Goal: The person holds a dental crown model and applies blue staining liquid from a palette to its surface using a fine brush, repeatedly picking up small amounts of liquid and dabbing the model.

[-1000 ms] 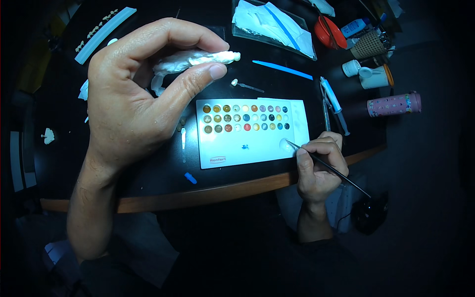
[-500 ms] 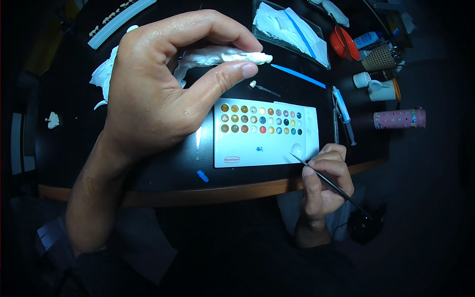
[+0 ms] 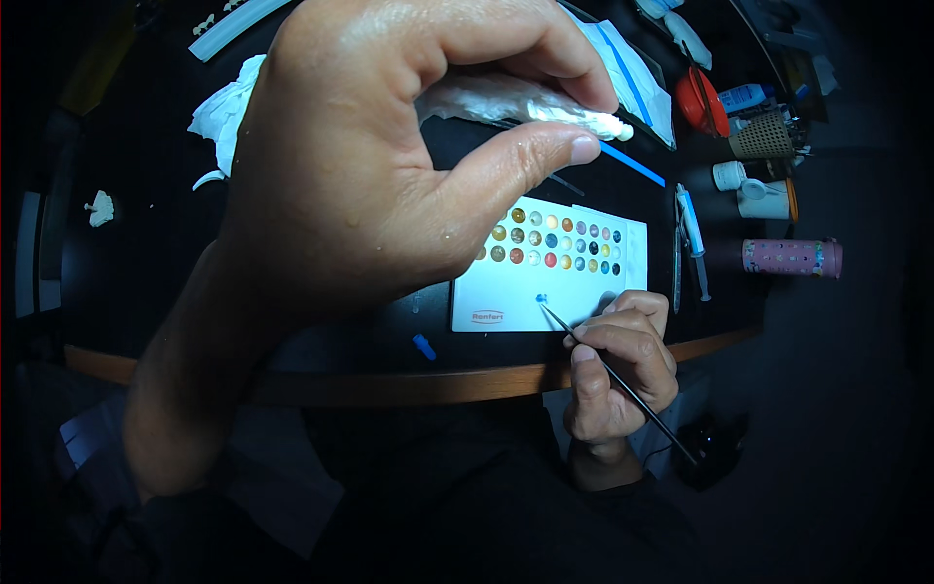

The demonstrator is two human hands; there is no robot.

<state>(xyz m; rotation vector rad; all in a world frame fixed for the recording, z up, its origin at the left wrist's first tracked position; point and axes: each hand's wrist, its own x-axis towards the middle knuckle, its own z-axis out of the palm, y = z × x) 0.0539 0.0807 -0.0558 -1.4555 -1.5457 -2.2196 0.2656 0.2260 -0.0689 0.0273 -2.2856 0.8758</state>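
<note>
One white piece [image 3: 545, 102] pinched in left hand [image 3: 389, 175]

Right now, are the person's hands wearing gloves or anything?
No. The left hand and right hand are both bare: no gloves, and no rings or watch that show. The forearms look bare too; the lower edge is too dark to make out any sleeves.

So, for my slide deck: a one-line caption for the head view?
Left hand pinches a small white piece while right hand touches a fine brush to a white palette.
</note>
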